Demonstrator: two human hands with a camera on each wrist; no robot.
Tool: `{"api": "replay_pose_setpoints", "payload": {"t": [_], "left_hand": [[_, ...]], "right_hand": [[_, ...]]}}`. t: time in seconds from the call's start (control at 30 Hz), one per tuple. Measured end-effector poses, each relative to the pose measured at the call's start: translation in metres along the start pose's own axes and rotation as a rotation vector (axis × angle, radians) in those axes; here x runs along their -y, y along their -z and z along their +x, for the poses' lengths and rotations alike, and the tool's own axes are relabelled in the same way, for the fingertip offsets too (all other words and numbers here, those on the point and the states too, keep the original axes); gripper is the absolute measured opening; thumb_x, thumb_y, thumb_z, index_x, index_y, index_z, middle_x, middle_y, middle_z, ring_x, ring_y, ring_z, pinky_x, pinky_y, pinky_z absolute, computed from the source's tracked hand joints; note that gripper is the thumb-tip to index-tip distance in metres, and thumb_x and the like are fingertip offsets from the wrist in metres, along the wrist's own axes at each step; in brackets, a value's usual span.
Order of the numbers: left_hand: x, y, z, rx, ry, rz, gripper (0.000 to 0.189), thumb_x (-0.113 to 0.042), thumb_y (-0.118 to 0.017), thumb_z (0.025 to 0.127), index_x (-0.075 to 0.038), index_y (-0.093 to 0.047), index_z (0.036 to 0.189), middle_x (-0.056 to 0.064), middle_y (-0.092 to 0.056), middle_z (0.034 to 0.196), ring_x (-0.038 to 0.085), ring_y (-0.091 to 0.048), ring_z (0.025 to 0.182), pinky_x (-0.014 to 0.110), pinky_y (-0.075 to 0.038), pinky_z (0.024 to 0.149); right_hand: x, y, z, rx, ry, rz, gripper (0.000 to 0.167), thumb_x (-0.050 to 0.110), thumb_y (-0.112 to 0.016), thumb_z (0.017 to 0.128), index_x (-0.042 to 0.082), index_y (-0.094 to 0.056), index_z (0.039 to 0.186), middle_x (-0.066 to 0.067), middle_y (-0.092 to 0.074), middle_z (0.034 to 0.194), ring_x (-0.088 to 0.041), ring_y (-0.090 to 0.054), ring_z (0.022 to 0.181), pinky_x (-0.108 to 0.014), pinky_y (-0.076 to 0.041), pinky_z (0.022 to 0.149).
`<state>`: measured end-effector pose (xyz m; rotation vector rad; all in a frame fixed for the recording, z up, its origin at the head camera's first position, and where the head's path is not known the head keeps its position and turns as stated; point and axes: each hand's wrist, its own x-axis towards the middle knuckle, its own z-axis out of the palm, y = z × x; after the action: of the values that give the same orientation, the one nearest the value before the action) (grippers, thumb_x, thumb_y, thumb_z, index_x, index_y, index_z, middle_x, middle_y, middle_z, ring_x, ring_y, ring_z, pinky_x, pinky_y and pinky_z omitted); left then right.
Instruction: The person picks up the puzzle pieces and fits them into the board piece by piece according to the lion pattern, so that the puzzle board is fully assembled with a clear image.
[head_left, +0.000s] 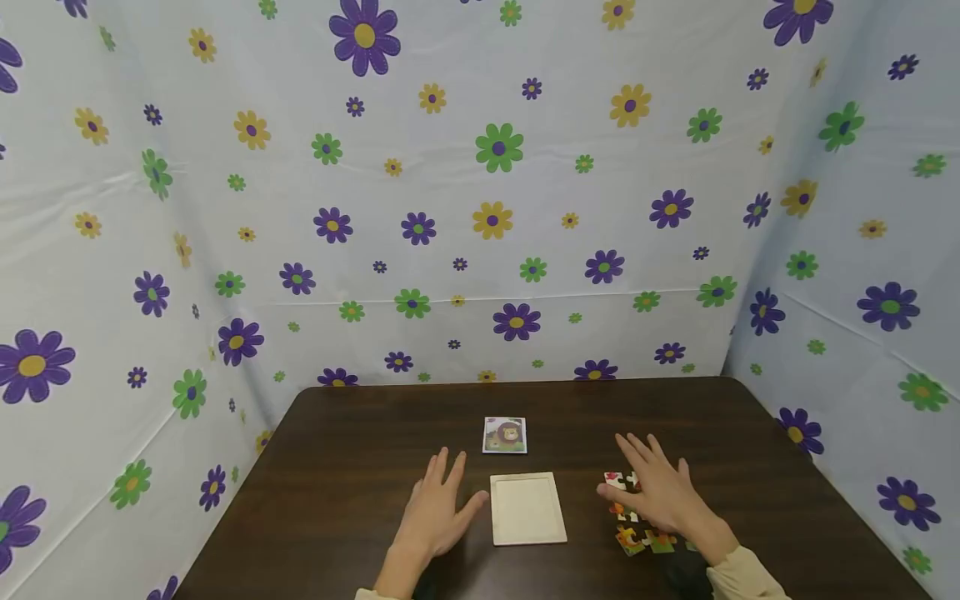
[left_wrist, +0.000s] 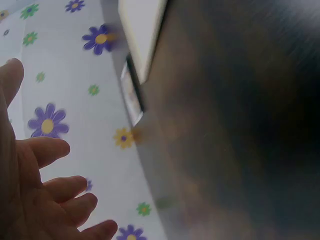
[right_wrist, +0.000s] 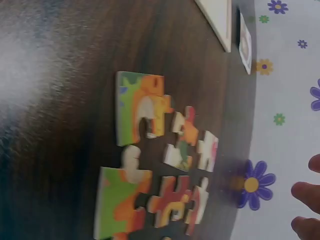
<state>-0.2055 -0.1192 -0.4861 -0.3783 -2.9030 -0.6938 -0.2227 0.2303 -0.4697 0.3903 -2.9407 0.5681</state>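
My left hand hovers just left of a square wooden puzzle tray, its fingers spread and holding nothing. On the other side, my right hand is stretched out over several loose jigsaw pieces, partly hiding them in the head view. From the right wrist, those pieces show green, orange and red printing, and one green-and-orange corner piece lies nearest. Fingertips of the right hand appear at that view's edge, apart from the pieces. The left wrist view shows the left hand's fingers relaxed.
A small picture card with a lion lies behind the tray on the dark brown table. White cloth printed with purple, green and yellow flowers encloses the table at the back and both sides.
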Motion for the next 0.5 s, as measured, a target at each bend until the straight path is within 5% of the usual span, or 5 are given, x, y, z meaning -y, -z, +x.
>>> {"api": "replay_pose_setpoints", "payload": {"t": [0.5], "left_hand": [[-0.012, -0.040, -0.007, 0.137, -0.044, -0.068, 0.083, -0.056, -0.057, 0.089, 0.000, -0.034, 0.146, 0.018, -0.043, 0.146, 0.039, -0.038, 0.134, 0.066, -0.028, 0.101]], "right_hand": [[-0.020, -0.034, 0.004, -0.004, 0.064, 0.021, 0.060, 0.046, -0.068, 0.085, 0.001, -0.061, 0.125, -0.022, -0.057, 0.128, -0.052, -0.039, 0.127, -0.083, -0.019, 0.086]]}}
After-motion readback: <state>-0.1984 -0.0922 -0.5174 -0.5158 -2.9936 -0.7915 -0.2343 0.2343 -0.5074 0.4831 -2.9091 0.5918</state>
